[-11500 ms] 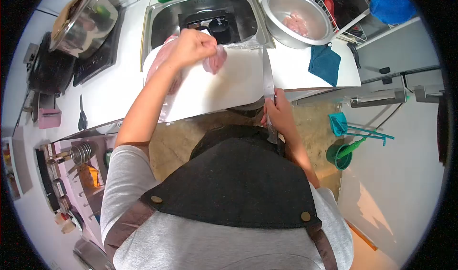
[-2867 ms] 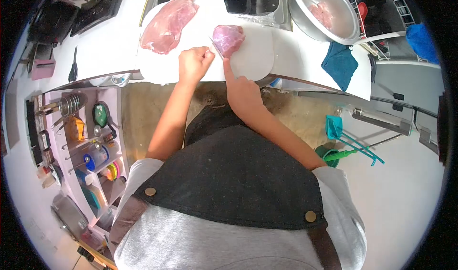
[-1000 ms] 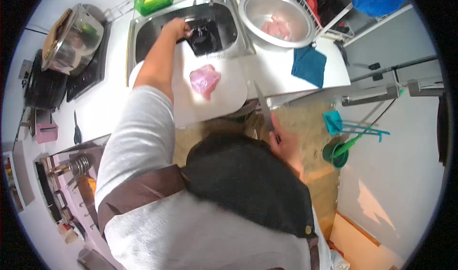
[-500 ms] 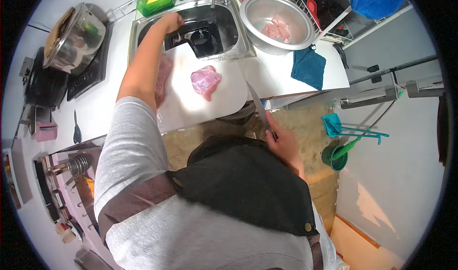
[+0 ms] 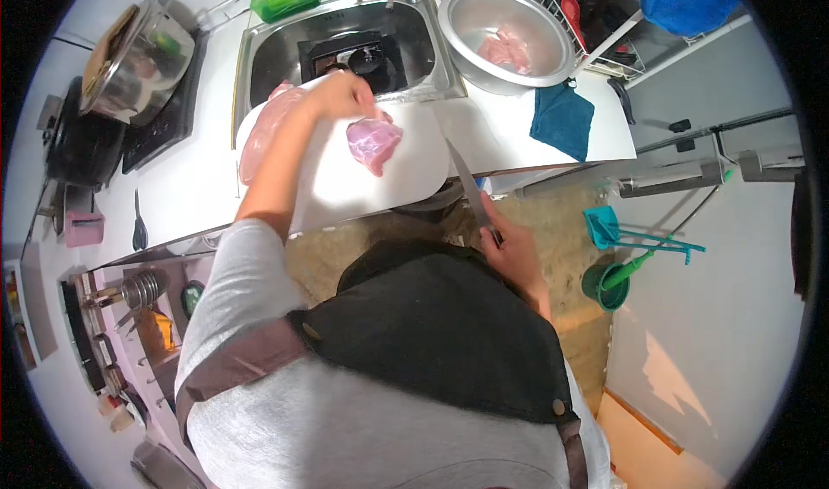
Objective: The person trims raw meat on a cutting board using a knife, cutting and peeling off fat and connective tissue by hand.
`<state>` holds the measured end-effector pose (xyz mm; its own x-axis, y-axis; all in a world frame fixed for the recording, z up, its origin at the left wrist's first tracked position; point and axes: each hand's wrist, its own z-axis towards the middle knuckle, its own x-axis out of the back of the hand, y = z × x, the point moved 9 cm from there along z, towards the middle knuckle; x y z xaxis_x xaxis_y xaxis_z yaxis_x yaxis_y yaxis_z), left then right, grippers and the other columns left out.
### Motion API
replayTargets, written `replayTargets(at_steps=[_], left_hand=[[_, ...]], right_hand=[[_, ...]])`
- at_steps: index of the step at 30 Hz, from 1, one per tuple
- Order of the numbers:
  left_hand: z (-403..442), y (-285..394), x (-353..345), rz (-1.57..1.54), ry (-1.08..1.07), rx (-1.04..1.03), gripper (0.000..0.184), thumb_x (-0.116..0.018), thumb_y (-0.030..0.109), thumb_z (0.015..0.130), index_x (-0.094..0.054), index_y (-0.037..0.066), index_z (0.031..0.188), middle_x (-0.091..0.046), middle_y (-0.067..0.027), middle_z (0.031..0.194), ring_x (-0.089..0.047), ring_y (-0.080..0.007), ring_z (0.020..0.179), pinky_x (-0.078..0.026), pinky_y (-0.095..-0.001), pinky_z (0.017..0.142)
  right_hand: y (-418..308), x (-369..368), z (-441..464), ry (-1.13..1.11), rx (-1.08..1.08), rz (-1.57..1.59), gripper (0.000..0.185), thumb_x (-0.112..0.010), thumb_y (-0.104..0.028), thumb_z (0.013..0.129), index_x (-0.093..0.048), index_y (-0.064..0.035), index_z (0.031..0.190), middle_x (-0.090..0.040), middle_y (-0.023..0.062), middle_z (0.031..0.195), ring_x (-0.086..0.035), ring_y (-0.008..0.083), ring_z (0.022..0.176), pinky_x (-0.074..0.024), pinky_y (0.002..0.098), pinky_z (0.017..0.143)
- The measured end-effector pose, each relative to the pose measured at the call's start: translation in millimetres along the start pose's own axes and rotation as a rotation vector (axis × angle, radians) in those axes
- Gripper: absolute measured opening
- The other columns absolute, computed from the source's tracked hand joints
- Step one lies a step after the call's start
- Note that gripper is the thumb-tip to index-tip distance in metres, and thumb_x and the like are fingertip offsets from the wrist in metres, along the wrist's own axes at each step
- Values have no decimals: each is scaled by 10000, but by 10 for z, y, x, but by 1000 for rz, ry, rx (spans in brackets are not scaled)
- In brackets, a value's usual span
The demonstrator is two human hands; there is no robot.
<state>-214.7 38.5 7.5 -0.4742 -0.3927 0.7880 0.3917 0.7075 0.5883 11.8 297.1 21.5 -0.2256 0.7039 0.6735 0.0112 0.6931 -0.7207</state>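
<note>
Left hand (image 5: 341,94) moved from sink (image 5: 276,57) toward board (image 5: 337,178); bowl (image 5: 484,14) holds meat (image 5: 507,49)

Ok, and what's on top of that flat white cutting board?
On the flat white cutting board: a long pale-pink meat slab and a smaller purplish-pink meat piece. The bare left forearm covers some board, so I can't see there.

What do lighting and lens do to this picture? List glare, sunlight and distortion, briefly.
Head view: dark rounded border and strong wide-angle bending; head view: white, round-cornered cutting board washed out beside the small pink lump of raw meat; head view: a sunlight patch on the pale, smooth wall at lower right.
</note>
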Motion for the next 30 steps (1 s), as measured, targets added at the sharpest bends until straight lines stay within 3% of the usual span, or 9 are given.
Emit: replayTargets(at_steps=[2, 4, 8, 12, 18, 23, 25, 28, 30], left_hand=[[-265, 215, -200, -50, 59, -15, 342, -800, 321, 664, -712, 61, 869, -684, -85, 795, -640, -171, 760, -504, -288, 698], [-479, 373, -154, 25, 343, -157, 345, -801, 240, 640, -705, 52, 914, -687, -106, 820, -650, -197, 799, -508, -300, 734], [-672, -88, -195, -181, 525, 65, 358, -710, 172, 648, -678, 34, 977, -667, -162, 866, -646, -265, 753, -513, -330, 721], [-844, 18, -76, -261, 668, 191, 280, -674, 185, 707, -684, 28, 939, -681, -123, 837, -661, -213, 766, -518, -308, 727], [-485, 56, -467, -81, 85, 350, 431, -698, 312, 597, -692, 58, 945, -684, -150, 805, -671, -246, 745, -525, -316, 721], [-412, -12, -572, -522, 220, 357, 374, -660, 254, 682, -665, -14, 943, -683, -143, 803, -669, -200, 704, -532, -296, 670], [-482, 99, -445, -1082, 396, 215, 299, -609, 170, 779, -635, -37, 993, -673, -116, 837, -659, -172, 698, -533, -273, 618], [-867, 161, -332, -1224, 587, 315, 239, -546, 112, 844, -604, -47, 1012, -660, -97, 850, -646, -165, 672, -529, -261, 584], [-1155, -76, -574, -1197, 595, 426, 183, -527, 117, 858, -633, -29, 883, -656, -102, 821, -625, -149, 634, -504, -259, 553]], right_hand=[[-63, -14, 46, 19, 66, 52, 584, -569, -76, 815, -424, -177, 1372, -603, 224, 765, -567, 344, 569, -444, 374, 546], [-122, -34, 79, 31, 128, 101, 583, -570, -84, 815, -422, -172, 1372, -584, 228, 707, -561, 354, 561, -436, 385, 537], [-219, -118, 157, -1, 200, 66, 586, -572, -90, 814, -417, -166, 1374, -571, 226, 673, -555, 375, 560, -432, 403, 542], [-274, -191, 189, -55, 218, 34, 584, -571, -89, 815, -417, -174, 1372, -560, 234, 666, -546, 392, 562, -432, 412, 545], [-303, -187, 255, -87, 214, 28, 579, -577, -84, 811, -434, -181, 1363, -547, 228, 646, -532, 349, 513, -428, 388, 528], [-177, -111, 286, -29, 169, 102, 558, -576, -72, 807, -463, -172, 1345, -575, 220, 689, -503, 272, 488, -427, 358, 522], [-139, -82, 309, -21, 165, 97, 552, -574, -68, 807, -469, -167, 1340, -588, 221, 711, -499, 253, 492, -429, 348, 524], [-118, -91, 349, -39, 179, 87, 554, -578, -67, 805, -467, -155, 1340, -600, 229, 742, -498, 248, 493, -426, 334, 520], [-136, -106, 399, -35, 218, 78, 553, -579, -64, 803, -467, -144, 1339, -613, 227, 768, -514, 236, 510, -433, 324, 531]])
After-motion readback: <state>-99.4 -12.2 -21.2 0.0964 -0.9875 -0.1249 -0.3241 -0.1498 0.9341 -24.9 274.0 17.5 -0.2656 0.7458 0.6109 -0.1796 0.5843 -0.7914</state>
